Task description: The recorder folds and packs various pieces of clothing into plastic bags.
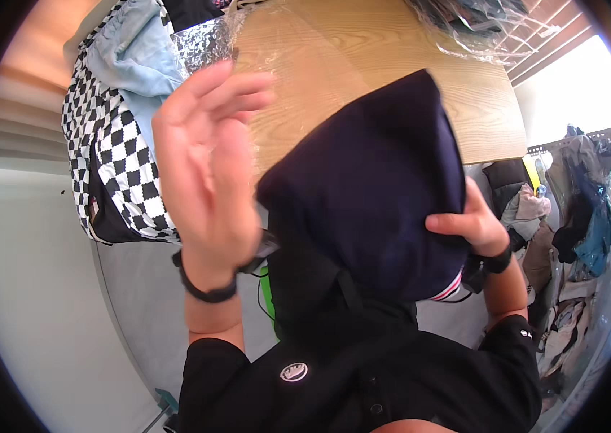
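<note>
My right hand (477, 225) grips the right edge of a folded dark navy garment (377, 180), thumb on top and the other fingers behind it. The garment is held up in front of my body, partly over the near edge of the table. At its lower right corner a strip of white and red striped trim shows. My left hand (208, 169) is raised to the left of the garment, slightly blurred, with fingers apart and nothing in it. Each wrist wears a black band.
A wooden table (489, 123) stands ahead. On its left lie a black-and-white checkered cloth (132, 177), a light blue garment (129, 54) and crinkled clear plastic (208, 43). Plastic-wrapped items (475, 18) sit at the far right. Bagged clothes (590, 216) hang at right.
</note>
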The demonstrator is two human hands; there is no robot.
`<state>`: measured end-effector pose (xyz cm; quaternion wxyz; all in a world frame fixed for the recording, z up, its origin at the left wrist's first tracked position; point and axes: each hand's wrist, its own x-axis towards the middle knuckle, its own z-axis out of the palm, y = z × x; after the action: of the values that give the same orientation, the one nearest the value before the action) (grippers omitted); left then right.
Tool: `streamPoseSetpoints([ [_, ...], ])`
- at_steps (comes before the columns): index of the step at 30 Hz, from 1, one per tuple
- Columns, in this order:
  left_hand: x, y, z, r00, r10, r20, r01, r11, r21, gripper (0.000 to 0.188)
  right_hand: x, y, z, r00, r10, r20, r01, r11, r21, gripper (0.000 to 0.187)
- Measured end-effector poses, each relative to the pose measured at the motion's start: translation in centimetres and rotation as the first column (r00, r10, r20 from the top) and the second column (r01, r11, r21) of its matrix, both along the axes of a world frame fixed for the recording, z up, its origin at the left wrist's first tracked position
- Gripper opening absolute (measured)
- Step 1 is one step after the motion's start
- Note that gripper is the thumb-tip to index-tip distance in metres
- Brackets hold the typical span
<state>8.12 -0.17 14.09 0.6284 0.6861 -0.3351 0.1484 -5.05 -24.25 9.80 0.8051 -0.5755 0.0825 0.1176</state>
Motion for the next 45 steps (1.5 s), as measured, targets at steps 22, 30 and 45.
streamPoseSetpoints([
  [22,2.0,3.4,-7.9,0.977,-0.001,0.212,-0.12,0.82,0.559,0.021,-1.8,4.6,-9.7,0.958,0.178,-0.225,0.144,0.382,0.913,0.045],
  [30,2.5,2.9,-6.8,0.938,-0.036,0.344,-0.156,0.844,0.514,0.028,2.1,3.5,-7.4,0.936,-0.15,-0.319,0.348,0.533,0.771,0.035],
  [45,-9.1,0.8,-14.5,0.075,-0.597,-0.799,0.273,0.783,-0.559,0.043,0.8,4.5,-9.2,0.933,-0.253,-0.254,0.317,0.248,0.916,0.073],
])
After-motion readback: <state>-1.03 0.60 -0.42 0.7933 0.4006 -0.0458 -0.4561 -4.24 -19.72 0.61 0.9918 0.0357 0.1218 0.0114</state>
